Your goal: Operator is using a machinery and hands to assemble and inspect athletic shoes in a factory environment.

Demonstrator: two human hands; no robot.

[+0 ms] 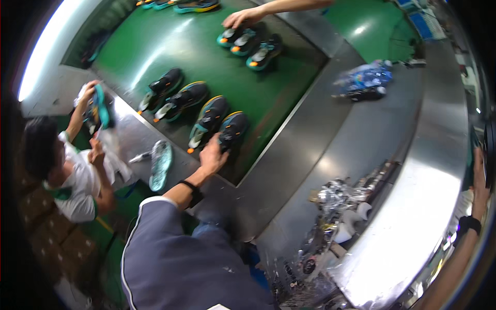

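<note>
Left hand (211, 156): fingers pinching the heel end of a black sneaker (233, 128), rightmost of the near row on the green-topped desk (279, 98).
Right hand (481, 178): at the far right edge; finger state cannot be told.
Neighbouring sneakers (208, 114): three, just left, orange-tabbed.
Co-worker's hand (243, 18): at a farther sneaker trio (245, 40).
Teal shoe sole (161, 165): flat on the metal border (135, 121).

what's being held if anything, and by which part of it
Left hand grips the nearest black sneaker by its near end, apparently the heel; whether the right hand holds anything can't be told.
</note>
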